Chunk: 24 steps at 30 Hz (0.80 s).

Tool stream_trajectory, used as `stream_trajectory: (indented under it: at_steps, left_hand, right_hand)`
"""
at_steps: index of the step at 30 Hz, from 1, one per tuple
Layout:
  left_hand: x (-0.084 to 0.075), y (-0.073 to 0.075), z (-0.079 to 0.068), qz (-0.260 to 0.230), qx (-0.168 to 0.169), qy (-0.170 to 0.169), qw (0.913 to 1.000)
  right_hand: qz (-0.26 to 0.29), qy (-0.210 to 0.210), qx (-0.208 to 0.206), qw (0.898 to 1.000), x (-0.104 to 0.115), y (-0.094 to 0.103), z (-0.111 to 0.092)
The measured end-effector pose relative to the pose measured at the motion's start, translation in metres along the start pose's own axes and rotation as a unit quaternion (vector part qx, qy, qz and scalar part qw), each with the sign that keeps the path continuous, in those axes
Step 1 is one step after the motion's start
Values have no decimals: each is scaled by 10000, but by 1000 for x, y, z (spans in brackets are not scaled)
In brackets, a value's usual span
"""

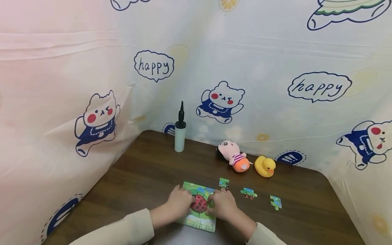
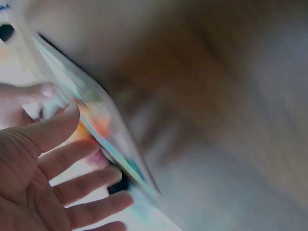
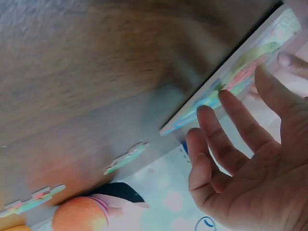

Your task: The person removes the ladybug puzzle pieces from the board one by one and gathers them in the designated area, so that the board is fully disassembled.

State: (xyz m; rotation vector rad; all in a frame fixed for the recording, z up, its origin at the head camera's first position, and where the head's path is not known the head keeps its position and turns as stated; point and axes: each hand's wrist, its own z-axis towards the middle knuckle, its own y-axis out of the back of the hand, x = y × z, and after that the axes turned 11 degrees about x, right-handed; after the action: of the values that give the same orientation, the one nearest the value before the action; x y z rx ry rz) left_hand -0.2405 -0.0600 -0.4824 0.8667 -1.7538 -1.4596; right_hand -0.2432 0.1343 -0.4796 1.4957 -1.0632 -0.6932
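A rectangular jigsaw puzzle (image 1: pixel 200 223) with a red spotted ladybug on green lies flat on the dark wooden table (image 1: pixel 137 177). Over its left side is my left hand (image 1: pixel 179 201); in the left wrist view its fingers are spread, the thumb tip at the puzzle's face. My right hand (image 1: pixel 225 205) lies over the right side, with thumb and index fingertips at the picture and the other fingers loosely bent in the right wrist view. Loose jigsaw pieces sit beyond and to the right: one piece (image 1: pixel 224 183) near the puzzle's corner, another piece (image 1: pixel 248 193), and a third piece (image 1: pixel 275 202).
Toward the back stand a pale green hand pump (image 1: pixel 180 137) with a black nozzle and a yellow rubber duck (image 1: pixel 265 166). A pink plush toy (image 1: pixel 234 157) lies between them. Printed cloth (image 1: pixel 260 61) hangs around the table.
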Motion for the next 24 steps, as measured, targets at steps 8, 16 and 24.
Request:
stream_trajectory:
  at_steps: [8,16,24]
  left_hand:
    - [-19,7,-10,-590,230,-314,9975]
    - [-18,1,-7,-1003,299,-401,9937]
    - [-20,-2,-12,-1183,137,-313,9924]
  right_hand:
    - [-386,-454,191,9980,7,-6,-8]
    - [-197,-585,172,9979,10,-9,-9]
    - [152,-660,-57,9977,9,-12,-6]
